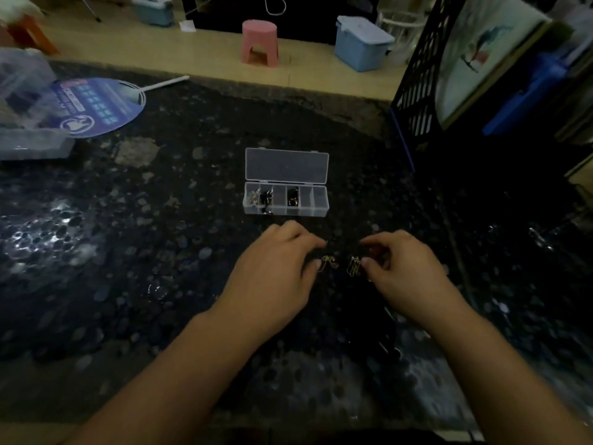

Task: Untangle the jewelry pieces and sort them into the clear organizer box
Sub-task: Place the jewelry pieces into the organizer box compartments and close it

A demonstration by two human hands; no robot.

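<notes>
A clear organizer box [316,205] lies on the dark speckled table with its lid folded back. Small jewelry pieces lie in its left and middle compartments; the right ones look empty. Nearer me, two thin gold chain pieces lie side by side on the table. My left hand [276,271] has its thumb at the left chain [329,263], fingers curled over it. My right hand [402,271] has its thumb at the right chain [354,267], fingers curled above. The picture is too dim to show whether either chain is pinched.
A blue round hand fan [96,107] and clear plastic containers [29,123] sit at the table's far left. A black mesh rack [417,91] stands at the right. Beyond the table's edge are a pink stool [260,43] and a light-blue bin [362,43].
</notes>
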